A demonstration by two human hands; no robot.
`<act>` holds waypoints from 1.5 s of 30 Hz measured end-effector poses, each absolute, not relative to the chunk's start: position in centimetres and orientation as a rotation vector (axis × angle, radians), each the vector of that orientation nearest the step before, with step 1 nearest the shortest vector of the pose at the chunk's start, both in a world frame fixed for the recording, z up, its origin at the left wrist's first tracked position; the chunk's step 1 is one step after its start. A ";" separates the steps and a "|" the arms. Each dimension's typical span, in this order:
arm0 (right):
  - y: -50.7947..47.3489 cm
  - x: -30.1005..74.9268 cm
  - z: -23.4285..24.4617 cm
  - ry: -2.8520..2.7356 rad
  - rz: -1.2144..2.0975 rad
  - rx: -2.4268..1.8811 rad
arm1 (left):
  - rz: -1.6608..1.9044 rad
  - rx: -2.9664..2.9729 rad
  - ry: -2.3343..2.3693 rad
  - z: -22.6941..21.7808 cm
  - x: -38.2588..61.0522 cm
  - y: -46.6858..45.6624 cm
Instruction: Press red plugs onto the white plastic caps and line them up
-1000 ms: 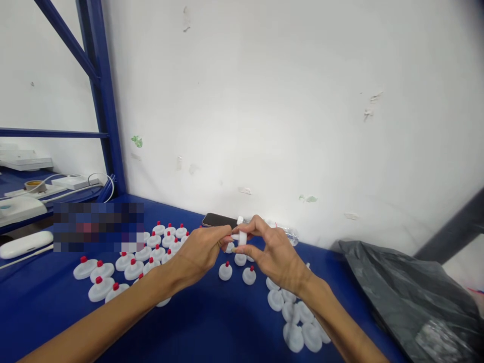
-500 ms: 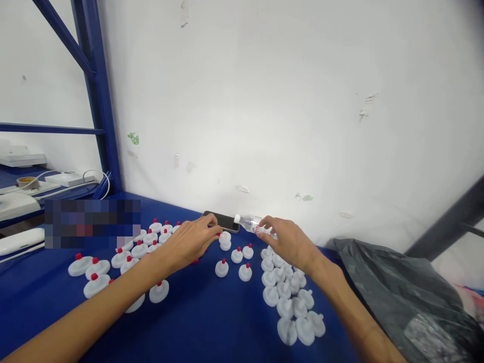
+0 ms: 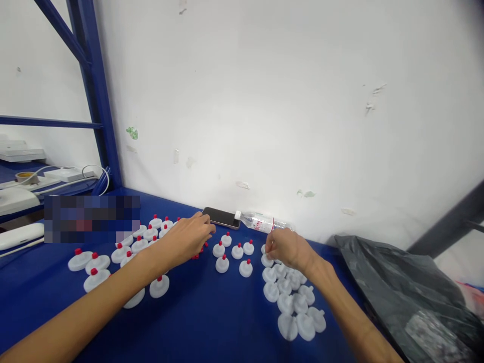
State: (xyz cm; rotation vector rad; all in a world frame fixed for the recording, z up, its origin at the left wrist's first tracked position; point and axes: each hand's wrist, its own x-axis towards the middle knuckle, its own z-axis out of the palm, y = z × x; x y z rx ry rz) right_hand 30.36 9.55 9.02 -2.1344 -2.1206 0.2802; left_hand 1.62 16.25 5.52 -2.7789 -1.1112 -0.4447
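Note:
My left hand (image 3: 189,238) reaches over a small group of red caps (image 3: 196,254), its fingers curled down; whatever lies at the fingertips is hidden. My right hand (image 3: 288,247) is closed, with the fingertips at the far end of a cluster of white domed plastic lids with bare spouts (image 3: 285,304); what it pinches I cannot make out. Between the hands stand several white lids with red caps on their spouts (image 3: 245,268). More red-capped lids (image 3: 121,253) stand left of and behind my left forearm.
A dark phone (image 3: 222,218) and a clear plastic bottle (image 3: 260,222) lie along the wall on the blue table (image 3: 196,312). Grey plastic sheeting (image 3: 393,282) is heaped at the right. A blue metal frame (image 3: 100,96) rises at the left, beside white devices and cables (image 3: 68,176).
My left hand has drawn back left from a lid, which now shows a red cap. My right hand has left the bottle and come down to the bare lids.

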 end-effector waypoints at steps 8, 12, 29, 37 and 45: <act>9.1 29.8 10.9 -2.118 0.309 -1.979 | -0.209 -2.743 -1.139 5.5 1.9 15.8; 8.8 28.8 10.9 -2.162 0.381 -1.887 | -0.191 -2.748 -1.138 5.2 2.3 15.5; 6.1 23.1 10.9 -2.433 0.770 -1.590 | -0.615 -2.719 -1.183 6.6 3.2 14.5; 5.7 21.5 10.3 -2.599 0.695 -1.708 | -0.893 -2.751 -1.134 6.0 3.4 14.4; 6.0 22.4 10.1 -2.517 0.695 -1.580 | -1.148 -2.854 -0.981 5.8 3.9 14.0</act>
